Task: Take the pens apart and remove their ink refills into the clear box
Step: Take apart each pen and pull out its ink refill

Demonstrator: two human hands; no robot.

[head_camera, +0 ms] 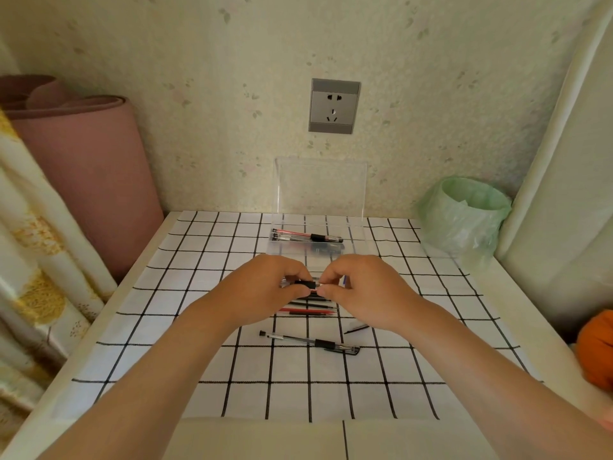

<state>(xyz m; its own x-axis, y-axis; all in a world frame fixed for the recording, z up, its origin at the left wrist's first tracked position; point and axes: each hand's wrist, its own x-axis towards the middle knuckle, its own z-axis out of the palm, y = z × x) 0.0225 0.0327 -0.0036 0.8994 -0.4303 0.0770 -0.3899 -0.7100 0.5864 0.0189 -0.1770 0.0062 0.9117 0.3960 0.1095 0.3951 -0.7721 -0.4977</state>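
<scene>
Just short of the clear box [320, 224], both hands, left hand [265, 287] and right hand [361, 288], pinch 1 pen [306, 284]; twisting carelessly could fling its tip away.

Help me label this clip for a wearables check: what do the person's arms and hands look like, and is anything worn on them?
Both are bare. The left hand and right hand have no gloves, and no ring shows. The left forearm and right forearm carry no sleeve, watch or bracelet down to the frame's lower edge.
</scene>
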